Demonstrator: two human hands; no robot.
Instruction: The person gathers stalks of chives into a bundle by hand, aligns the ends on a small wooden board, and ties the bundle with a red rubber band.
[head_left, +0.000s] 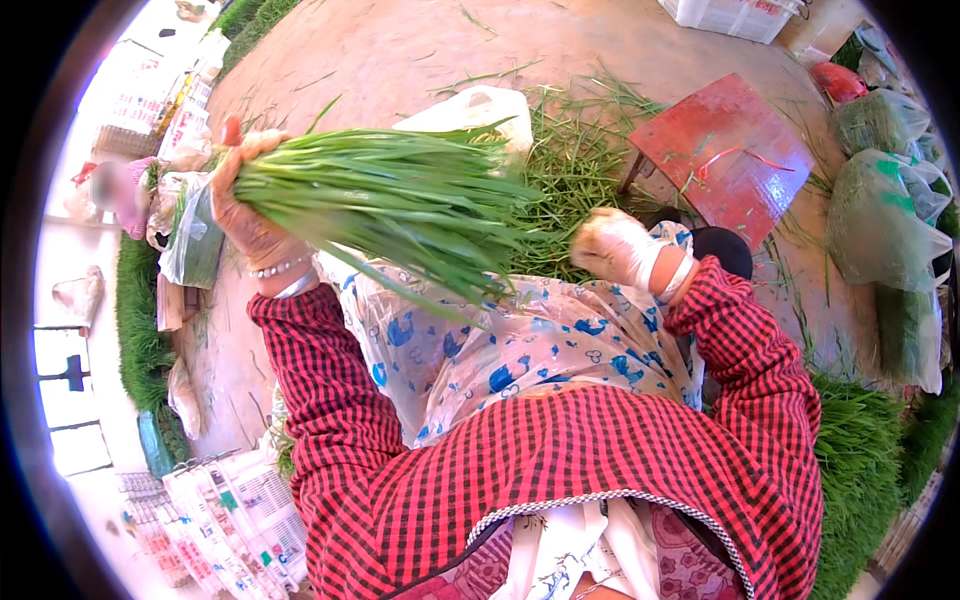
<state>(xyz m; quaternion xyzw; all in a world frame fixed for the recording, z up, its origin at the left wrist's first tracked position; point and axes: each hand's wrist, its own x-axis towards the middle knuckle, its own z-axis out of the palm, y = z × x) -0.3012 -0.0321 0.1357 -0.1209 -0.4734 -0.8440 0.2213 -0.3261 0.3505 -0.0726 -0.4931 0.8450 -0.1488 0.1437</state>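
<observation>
My left hand (259, 202), in a thin translucent glove with a beaded bracelet at the wrist, grips a bunch of long flat green leaves (390, 199), likely garlic chives, by one end. The leaves fan out to the right above my lap, slightly blurred. My right hand (611, 244), gloved and with curled fingers, is beside a heap of loose green trimmings (570, 172) on the floor; whether anything lies within its fingers is hidden. A clear plastic sheet with blue prints (510, 345) covers my lap.
A low red table (724, 154) with a red tie stands right of the heap. A white plastic bag (480, 112) lies behind the leaves. Filled plastic bags (881, 217) and piled greens (855, 472) are at the right. White crates (255, 502) stand lower left; another person (131, 195) is at far left.
</observation>
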